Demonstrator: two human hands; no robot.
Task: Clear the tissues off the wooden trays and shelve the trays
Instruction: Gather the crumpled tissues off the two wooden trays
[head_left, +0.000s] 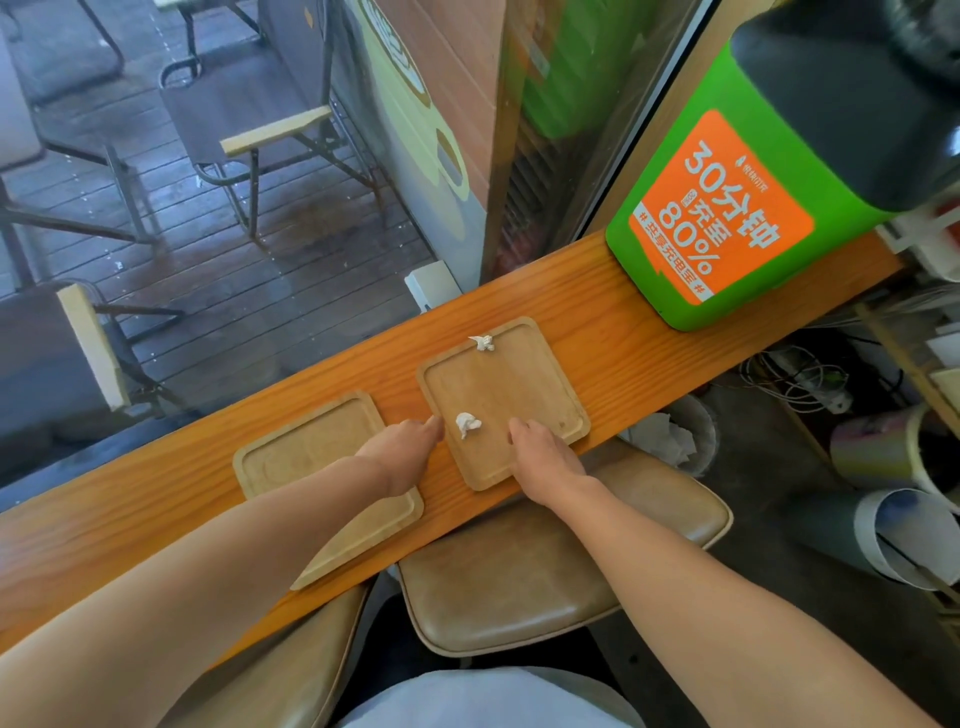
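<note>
Two trays sat on the counter (597, 312) mid-frame: left tray (311, 447) bare as far as visible, right tray (519, 374) with two tissues. Near tissue (467, 424) lay by the tray's lower-left corner, far tissue (483, 343) on the upper rim. Your left hand (405, 449) rested at the right tray's left edge, fingers loosely extended, gripping nothing. Your right hand (543, 457) lay on the tray's lower part, fingers slack and open, also empty. Near tissue sat between your two hands, just past both sets of fingertips, about equally close to each. It's a small crumpled wad, no clear long axis. Likely next: pinch it with either hand, then reach further up-frame for the far one
</note>
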